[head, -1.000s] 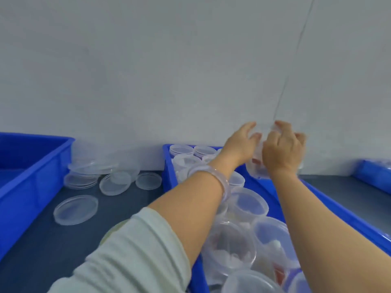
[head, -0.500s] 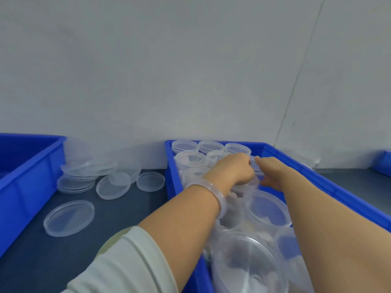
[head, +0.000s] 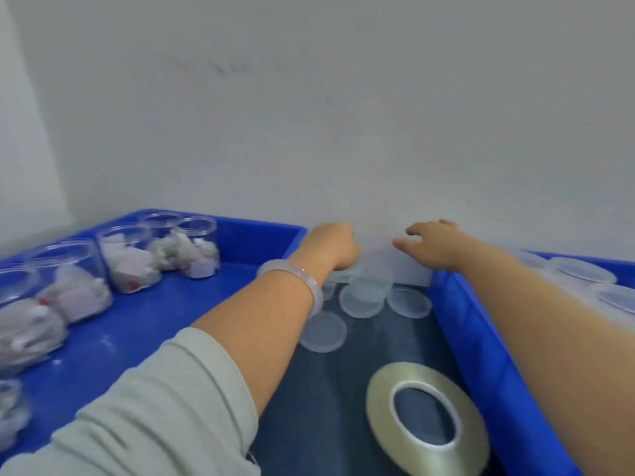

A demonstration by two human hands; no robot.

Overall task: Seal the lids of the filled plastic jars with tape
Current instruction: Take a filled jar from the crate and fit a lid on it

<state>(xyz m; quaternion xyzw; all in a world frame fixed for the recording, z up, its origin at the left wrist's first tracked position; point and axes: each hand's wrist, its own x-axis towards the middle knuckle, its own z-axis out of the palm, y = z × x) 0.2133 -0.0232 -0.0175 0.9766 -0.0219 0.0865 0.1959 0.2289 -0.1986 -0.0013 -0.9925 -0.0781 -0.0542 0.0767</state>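
My left hand (head: 330, 247), a pale bangle on its wrist, curls its fingers down onto a blurred pile of clear lids (head: 360, 298) by the wall; the fingertips are hidden. To the right, my right hand (head: 431, 245) hovers above the same pile with its fingers spread and holds nothing. A roll of clear tape (head: 381, 407) lies flat on the dark table near me. Several filled clear jars (head: 197, 250) without lids stand in the left blue bin (head: 154, 321).
A second blue bin (head: 481, 355) runs along the right under my right forearm, with lidded clear jars (head: 580, 273) inside. Loose lids (head: 323, 333) lie on the dark table (head: 319, 417) between the bins. A white wall closes off the back.
My view has swung left. Both hands left the jars in the right bin and moved to the pile of lids by the wall. The tape roll and the left bin's filled jars came into view.
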